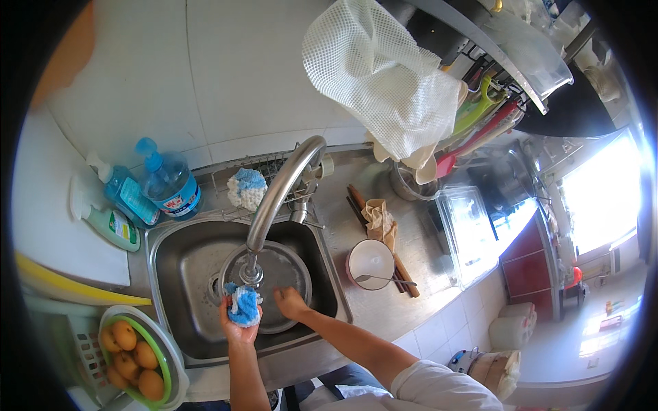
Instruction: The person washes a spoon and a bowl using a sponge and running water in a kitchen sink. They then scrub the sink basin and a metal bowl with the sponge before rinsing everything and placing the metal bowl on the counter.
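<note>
Water runs from the curved metal faucet (280, 190) into a round metal pan (288, 262) inside the steel sink (190, 257). My left hand (240, 323) holds a blue and white knitted scrubber (244, 306) at the pan's left rim, beside the stream. Over the pan's right part is my right hand (290, 303), its fingers bent; whether it grips anything cannot be told. A second blue and white scrubber (248, 189) lies on the wire rack behind the sink. On the counter to the right stands a white-lined bowl (371, 263) with a metal spoon (383, 279) across it.
Blue soap bottles (172, 185) and a green spray bottle (115, 226) stand left of the sink. Nearer is a green-rimmed bowl (167, 367) of orange fruit. Chopsticks and a crumpled cloth (379, 218) lie by the white-lined bowl. White mesh (380, 77) hangs above the counter.
</note>
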`<state>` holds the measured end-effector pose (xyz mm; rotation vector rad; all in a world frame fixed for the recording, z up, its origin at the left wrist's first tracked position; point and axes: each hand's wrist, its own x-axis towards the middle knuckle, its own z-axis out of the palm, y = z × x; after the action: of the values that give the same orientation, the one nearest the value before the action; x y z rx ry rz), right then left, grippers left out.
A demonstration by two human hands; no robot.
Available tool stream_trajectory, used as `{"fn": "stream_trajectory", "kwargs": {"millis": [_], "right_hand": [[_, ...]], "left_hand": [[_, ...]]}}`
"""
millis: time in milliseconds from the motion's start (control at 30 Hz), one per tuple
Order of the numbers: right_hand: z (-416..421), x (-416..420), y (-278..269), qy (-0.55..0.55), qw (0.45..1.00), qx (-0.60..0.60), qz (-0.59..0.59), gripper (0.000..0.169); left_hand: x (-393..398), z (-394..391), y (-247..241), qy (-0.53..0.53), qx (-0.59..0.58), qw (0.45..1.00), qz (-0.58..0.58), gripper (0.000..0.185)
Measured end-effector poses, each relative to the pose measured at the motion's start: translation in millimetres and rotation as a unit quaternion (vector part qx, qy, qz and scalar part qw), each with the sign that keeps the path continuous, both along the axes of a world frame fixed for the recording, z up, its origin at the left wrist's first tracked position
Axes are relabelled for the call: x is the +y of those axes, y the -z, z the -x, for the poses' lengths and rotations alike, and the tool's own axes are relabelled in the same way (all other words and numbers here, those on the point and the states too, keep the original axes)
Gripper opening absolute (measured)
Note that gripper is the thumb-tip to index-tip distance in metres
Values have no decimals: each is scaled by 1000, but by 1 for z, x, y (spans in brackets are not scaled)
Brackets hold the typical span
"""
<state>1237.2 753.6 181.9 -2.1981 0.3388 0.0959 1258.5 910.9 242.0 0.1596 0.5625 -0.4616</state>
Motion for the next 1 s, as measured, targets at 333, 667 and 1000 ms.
{"fn": "stream_trajectory", "kwargs": {"millis": [333, 667, 1000], "right_hand": [[-68, -157, -159, 74, 981, -146, 100, 36], [-26, -7, -48, 77, 975, -63, -199, 33], [-60, 22, -47, 62, 498, 132, -855, 33]], "left_hand": [[-9, -6, -4, 11, -13, 1000, -9, 27], [-34, -32, 20, -67, -26, 997, -22, 31], [-31, -16, 11, 35, -390, 591, -705, 34]]}}
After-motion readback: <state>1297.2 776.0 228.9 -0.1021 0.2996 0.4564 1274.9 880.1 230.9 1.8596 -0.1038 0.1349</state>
